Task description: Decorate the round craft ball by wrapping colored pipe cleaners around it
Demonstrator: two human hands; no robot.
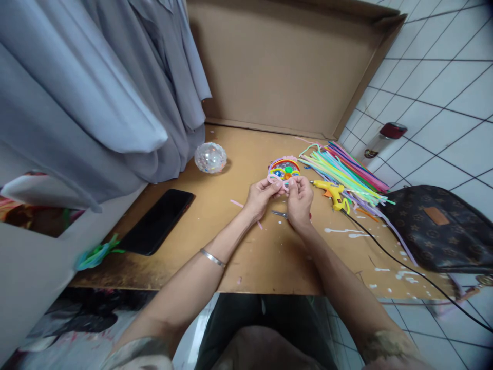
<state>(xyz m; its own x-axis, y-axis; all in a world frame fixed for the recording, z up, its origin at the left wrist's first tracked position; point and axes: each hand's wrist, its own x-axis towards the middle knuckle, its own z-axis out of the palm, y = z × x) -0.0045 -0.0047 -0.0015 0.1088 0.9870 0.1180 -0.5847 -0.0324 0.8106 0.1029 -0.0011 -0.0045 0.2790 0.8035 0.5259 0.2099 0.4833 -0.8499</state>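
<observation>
Over the middle of the table, my left hand (262,197) and my right hand (300,199) are close together. Between their closed fingertips is a pink pipe cleaner (275,179) bent into loops. Just behind the fingers lies a round, colourful decorated piece (285,167) with red, yellow, blue and green parts; the hands partly cover it. Scissors (280,213) lie under my right hand, mostly hidden. Pink strips (236,203) rest beside my left wrist. To the right is a yellow glue gun (331,192) with a black cord.
Many coloured pipe cleaners (346,172) lie at the right, near a brown bag (437,226) and a bottle (385,139). A clear ball (210,158) and a black phone (157,222) are on the left. Cardboard (285,67) stands behind; grey cloth (154,92) hangs at left.
</observation>
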